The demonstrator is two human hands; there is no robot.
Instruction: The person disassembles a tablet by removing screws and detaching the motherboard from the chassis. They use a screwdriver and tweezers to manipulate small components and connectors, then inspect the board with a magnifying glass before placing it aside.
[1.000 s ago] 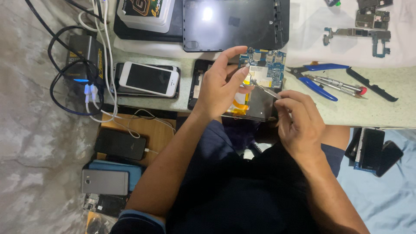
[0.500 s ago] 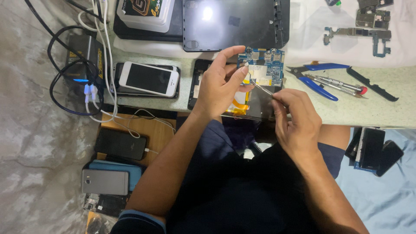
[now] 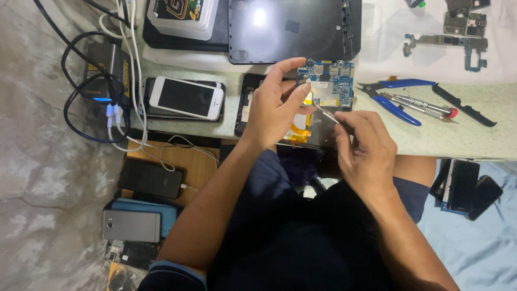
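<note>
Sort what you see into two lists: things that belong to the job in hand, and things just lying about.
In use:
left hand
right hand
tweezers
blue circuit board
opened device with yellow tape

Lying about:
white phone
blue-handled pliers
black tablet
grey phone

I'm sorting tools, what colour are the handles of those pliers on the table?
Blue, seen in the head view: pliers.

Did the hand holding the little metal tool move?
Yes. The right hand slid left, bringing the thin tool closer to the blue circuit board.
</note>
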